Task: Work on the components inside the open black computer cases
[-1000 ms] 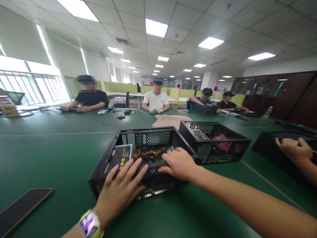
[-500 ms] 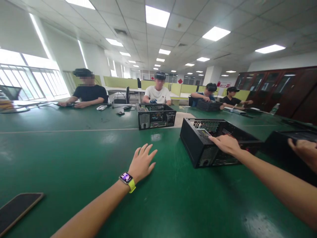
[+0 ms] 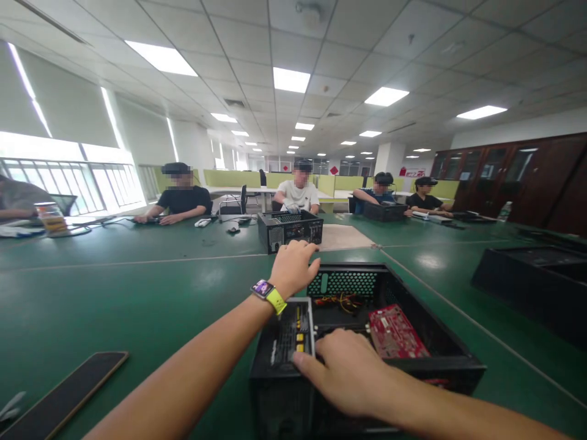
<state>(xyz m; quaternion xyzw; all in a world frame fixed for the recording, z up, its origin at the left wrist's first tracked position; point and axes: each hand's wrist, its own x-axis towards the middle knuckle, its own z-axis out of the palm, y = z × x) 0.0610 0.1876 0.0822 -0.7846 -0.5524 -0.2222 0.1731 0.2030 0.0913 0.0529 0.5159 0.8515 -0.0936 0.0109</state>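
Since half a second ago, both hands have come onto the open black case (image 3: 435, 357), now in front of the person on the green table (image 3: 114, 287). Left hand (image 3: 293, 266) grips its far rim, fingers curled over. Right hand (image 3: 351, 376) presses flat on its near edge, fingers spread. A careless slide could snag the red board (image 3: 397, 333) or wires (image 3: 342, 300) inside the case.

An open black computer case (image 3: 367, 342) sits on the green table in the lower centre-right of the frame, its top off and its inside showing; its far wall is perforated mesh; a black power supply with yellow labels (image 3: 288, 336) lies in its left part; a red circuit board (image 3: 397, 333) lies tilted in its right part; red and yellow wires (image 3: 342, 300) bunch near the far wall.
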